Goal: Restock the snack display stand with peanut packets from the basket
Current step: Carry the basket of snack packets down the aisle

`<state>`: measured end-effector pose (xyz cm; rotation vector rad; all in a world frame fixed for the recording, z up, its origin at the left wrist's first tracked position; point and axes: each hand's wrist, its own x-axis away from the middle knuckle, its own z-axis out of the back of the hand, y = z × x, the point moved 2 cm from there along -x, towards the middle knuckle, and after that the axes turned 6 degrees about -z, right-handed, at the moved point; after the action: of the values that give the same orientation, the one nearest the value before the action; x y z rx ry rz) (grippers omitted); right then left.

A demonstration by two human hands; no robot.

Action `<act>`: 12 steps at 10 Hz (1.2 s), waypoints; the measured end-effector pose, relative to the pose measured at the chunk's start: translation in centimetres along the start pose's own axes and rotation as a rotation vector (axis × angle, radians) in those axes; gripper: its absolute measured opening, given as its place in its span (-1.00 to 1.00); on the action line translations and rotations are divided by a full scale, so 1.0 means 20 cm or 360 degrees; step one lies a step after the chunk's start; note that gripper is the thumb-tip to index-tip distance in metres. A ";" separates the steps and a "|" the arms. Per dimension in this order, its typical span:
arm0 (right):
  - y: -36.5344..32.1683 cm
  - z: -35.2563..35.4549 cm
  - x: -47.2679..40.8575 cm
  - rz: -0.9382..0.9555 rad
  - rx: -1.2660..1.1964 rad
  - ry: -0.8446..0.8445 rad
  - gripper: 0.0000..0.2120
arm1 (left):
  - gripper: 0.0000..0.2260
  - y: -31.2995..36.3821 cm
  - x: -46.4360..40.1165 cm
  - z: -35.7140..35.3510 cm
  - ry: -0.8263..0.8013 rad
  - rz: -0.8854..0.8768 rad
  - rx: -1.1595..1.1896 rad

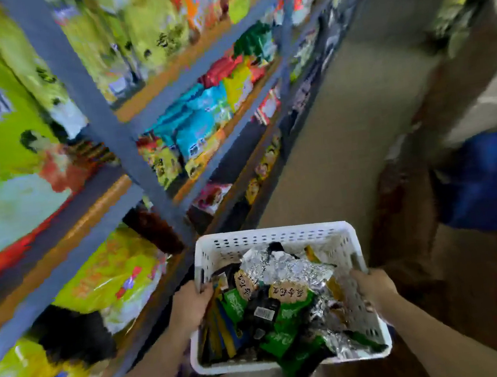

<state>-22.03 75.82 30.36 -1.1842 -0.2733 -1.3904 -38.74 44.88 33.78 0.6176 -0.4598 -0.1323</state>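
Note:
A white perforated plastic basket (274,236) is held in front of me at the bottom middle of the view. It is filled with several snack packets (280,305), green, black and silver foil, some standing on edge. My left hand (189,306) grips the basket's left rim. My right hand (374,288) grips its right rim. The snack display stand (99,112), a blue-framed shelving unit with wooden shelf edges, rises on my left and is packed with colourful bags. The picture is blurred.
A beige floor aisle (349,133) runs ahead on the right of the shelving. A blue object (488,182) and pale shapes stand at the right edge. A dark reddish mat (400,226) lies beside the basket.

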 end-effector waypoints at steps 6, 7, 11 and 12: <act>-1.66 1.08 -1.62 -0.0225 -0.0057 0.0389 -0.77 | -0.74 2.04 -2.20 -0.60 -0.0267 -0.0266 -0.0265; -2.09 1.36 -1.86 -0.0184 -0.0145 0.0429 -0.72 | -0.73 2.62 -2.66 -0.60 -0.0230 -0.0466 -0.0329; -3.34 2.33 -3.39 -0.0227 -0.0317 0.0655 -0.70 | -0.74 4.29 -4.13 -1.22 -0.0180 -0.0671 -0.0420; -3.69 2.58 -3.62 -0.0194 -0.0269 0.0659 -0.74 | -0.68 4.63 -4.44 -1.31 -0.0198 -0.0700 -0.0466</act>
<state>-78.10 176.74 33.87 -0.9973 0.0676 -1.7548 -107.44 156.37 35.86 0.4149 -0.4086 -0.6483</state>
